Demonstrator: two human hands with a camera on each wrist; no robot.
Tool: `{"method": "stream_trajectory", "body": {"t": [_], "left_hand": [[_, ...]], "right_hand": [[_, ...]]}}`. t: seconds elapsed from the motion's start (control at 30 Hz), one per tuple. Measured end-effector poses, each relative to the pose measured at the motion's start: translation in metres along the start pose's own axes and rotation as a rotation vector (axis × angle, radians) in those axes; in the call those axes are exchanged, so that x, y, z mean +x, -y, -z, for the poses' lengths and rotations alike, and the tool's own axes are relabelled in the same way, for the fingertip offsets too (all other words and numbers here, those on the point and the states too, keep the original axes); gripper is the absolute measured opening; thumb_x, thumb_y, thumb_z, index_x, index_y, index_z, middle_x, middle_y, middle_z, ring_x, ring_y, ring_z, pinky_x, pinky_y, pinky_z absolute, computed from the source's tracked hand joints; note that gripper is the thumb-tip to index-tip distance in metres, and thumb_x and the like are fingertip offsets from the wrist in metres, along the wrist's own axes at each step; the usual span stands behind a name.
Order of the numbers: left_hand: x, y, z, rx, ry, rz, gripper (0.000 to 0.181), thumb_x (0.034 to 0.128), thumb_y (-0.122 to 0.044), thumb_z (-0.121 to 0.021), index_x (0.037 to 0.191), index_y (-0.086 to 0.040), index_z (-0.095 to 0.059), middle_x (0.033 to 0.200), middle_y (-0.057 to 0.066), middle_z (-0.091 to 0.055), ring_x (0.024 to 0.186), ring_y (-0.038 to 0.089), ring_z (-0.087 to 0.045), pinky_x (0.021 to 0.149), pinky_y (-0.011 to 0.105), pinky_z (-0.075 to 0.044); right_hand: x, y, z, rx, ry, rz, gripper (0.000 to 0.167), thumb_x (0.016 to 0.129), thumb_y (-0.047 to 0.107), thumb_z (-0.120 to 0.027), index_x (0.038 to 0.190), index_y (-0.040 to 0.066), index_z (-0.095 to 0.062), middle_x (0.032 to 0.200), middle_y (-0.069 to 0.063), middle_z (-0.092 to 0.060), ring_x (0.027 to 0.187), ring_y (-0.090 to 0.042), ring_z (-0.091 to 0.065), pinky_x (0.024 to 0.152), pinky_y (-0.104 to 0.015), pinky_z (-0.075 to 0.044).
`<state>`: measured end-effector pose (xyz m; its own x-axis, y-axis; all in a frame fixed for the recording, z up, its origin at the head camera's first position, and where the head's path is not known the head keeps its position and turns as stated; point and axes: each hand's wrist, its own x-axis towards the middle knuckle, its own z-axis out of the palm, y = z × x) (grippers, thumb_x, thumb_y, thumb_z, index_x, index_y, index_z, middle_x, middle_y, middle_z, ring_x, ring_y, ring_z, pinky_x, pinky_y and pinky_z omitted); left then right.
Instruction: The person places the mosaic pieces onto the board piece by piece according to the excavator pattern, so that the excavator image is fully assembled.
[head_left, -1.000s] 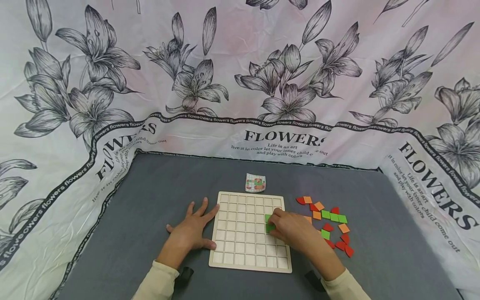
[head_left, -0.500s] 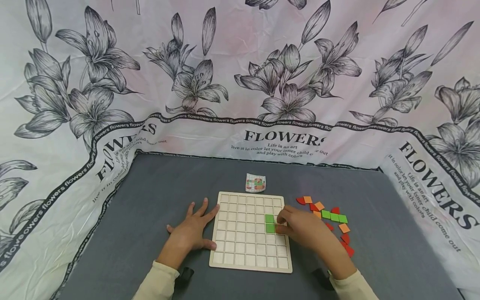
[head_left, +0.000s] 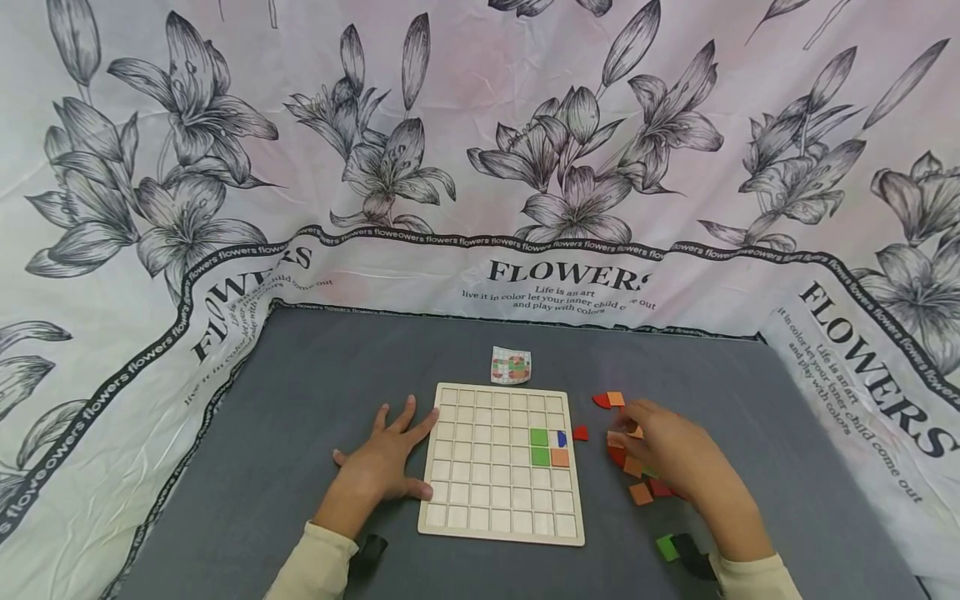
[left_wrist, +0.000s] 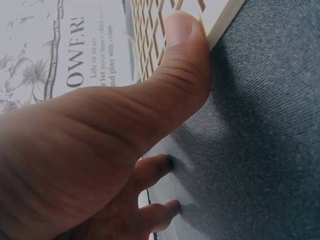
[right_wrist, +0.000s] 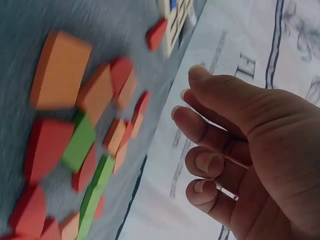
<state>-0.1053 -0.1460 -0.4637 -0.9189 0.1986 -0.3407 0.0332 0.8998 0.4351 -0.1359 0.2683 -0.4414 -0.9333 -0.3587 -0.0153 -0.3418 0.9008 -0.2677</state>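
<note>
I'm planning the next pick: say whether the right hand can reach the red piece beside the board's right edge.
Probably yes: the right hand is near and looks empty, and the red piece lies apart from the other loose tiles, uncovered.

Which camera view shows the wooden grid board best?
The head view: it shows all four corners of the wooden grid board, seen from above. The left wrist view shows only part, partly hidden by the left hand; the right wrist view, only a small portion at the top.
</note>
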Motion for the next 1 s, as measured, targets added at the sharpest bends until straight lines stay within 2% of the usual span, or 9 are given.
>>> {"method": "stream_trajectory", "body": {"t": [0.17,0.33,0.7,1.0], "left_hand": [[0.0,0.001,0.0,0.0,-0.002,-0.003,0.112,0.074,-0.039,-0.095,0.168,-0.034,-0.034,0.178,0.005,-0.014,0.162,0.046,-0.005,0.088,0.101,-0.016],[0.001,0.002,-0.001,0.004,-0.014,-0.005,0.113,0.0732,-0.04,-0.096,0.167,-0.034,-0.034,0.178,0.005,-0.015,0.162,0.046,-0.006,0.088,0.101,-0.017],[0.001,0.001,-0.001,0.008,-0.006,0.001,0.113,0.0732,-0.04,-0.096,0.167,-0.035,-0.034,0.178,0.004,-0.014,0.162,0.045,-0.006,0.088,0.101,-0.017],[0.001,0.0,0.0,0.007,-0.007,0.004,0.113,0.0732,-0.04,-0.096,0.167,-0.035,-0.034,0.178,0.004,-0.014,0.162,0.045,-0.006,0.088,0.101,-0.017]], "right_hand": [[-0.007,-0.019,0.006,-0.006,-0.022,-0.035,0.028,0.096,0.021,-0.082,0.12,0.01,-0.072,0.11,-0.003,-0.07,0.088,-0.019,-0.069,0.066,-0.042,-0.057],[-0.011,-0.032,0.008,-0.01,-0.034,-0.076,0.031,0.097,0.022,-0.081,0.123,0.009,-0.072,0.116,-0.007,-0.069,0.095,-0.027,-0.071,0.068,-0.048,-0.059],[-0.011,-0.046,0.001,-0.046,-0.033,-0.103,0.037,0.097,0.023,-0.08,0.128,0.005,-0.071,0.118,-0.013,-0.067,0.085,-0.024,-0.069,0.06,-0.042,-0.055],[-0.002,-0.056,-0.008,-0.061,0.008,-0.112,0.034,0.093,0.019,-0.084,0.122,0.005,-0.073,0.111,-0.009,-0.067,0.095,-0.03,-0.07,0.072,-0.054,-0.059]]}}
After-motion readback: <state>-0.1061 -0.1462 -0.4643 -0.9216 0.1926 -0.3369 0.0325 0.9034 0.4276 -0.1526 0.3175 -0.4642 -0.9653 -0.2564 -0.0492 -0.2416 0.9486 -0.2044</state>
